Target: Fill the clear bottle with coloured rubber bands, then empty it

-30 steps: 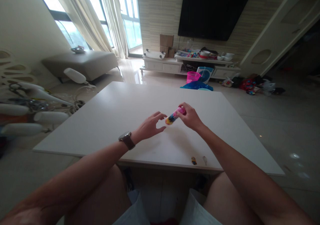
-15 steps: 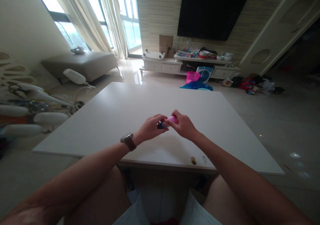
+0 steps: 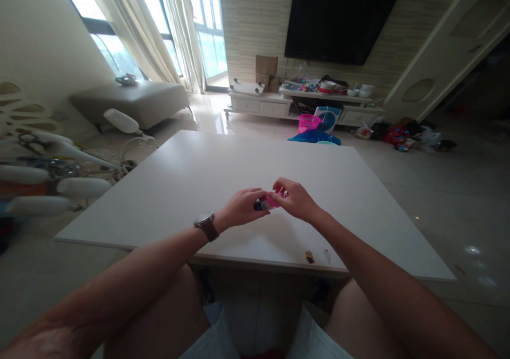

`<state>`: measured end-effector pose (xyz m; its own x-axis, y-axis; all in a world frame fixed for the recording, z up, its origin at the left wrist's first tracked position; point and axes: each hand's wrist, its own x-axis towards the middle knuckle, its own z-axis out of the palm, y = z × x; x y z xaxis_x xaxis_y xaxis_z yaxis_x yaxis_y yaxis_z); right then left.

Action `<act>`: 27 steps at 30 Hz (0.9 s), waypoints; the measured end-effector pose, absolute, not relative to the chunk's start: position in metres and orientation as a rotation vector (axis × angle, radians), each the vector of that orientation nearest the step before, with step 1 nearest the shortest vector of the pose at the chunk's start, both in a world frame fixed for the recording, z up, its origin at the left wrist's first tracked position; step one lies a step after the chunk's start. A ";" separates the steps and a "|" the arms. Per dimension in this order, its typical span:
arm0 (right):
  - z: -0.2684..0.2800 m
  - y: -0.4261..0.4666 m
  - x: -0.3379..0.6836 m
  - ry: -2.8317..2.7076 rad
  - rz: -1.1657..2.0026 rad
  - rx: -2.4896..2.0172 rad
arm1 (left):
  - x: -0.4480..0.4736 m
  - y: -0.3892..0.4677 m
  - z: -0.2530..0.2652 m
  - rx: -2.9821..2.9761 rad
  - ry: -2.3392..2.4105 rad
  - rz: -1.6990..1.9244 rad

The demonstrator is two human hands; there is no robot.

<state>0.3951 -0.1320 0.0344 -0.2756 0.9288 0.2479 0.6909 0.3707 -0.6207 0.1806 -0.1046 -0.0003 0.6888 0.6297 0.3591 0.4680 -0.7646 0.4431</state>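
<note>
A small pink object with a clear middle and a dark end [image 3: 271, 203] is held just above the white table [image 3: 223, 162]; it is too small to name. My left hand [image 3: 244, 207] is closed around its dark end, below a watch [image 3: 205, 220] on the wrist. My right hand [image 3: 297, 201] pinches the pink end, its fingers curled and partly covering it. Close to the near edge lie a little yellow-and-dark Minion figure [image 3: 309, 257] and a small clear or silvery piece [image 3: 327, 256], beside my right forearm.
White lamp-like arms [image 3: 83, 186] crowd the left side. Beyond the far edge stand a blue tub [image 3: 314, 136] and a pink basket [image 3: 308, 122]. Further back are a low cabinet [image 3: 274, 107] and a grey bench [image 3: 131, 101]. My knees are under the near edge.
Both hands have come slightly lower with the pink object. The right fingers have shifted on its pink end, which now shows less. The view has moved a little.
</note>
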 end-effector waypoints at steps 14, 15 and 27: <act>0.032 -0.129 0.397 -2.056 0.602 -1.319 | 0.180 -0.104 -0.004 2.595 0.821 0.739; 0.031 -0.129 0.398 -2.071 0.578 -1.358 | 0.180 -0.104 -0.004 2.599 0.830 0.741; 0.033 -0.129 0.399 -2.106 0.589 -1.326 | 0.181 -0.100 -0.003 2.535 0.973 0.824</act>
<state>0.3990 -0.1287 0.0335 -0.3413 0.9101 0.2348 0.6561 0.4096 -0.6338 0.1810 -0.0998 -0.0029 0.6055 0.6857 0.4040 0.5120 -0.7242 0.4618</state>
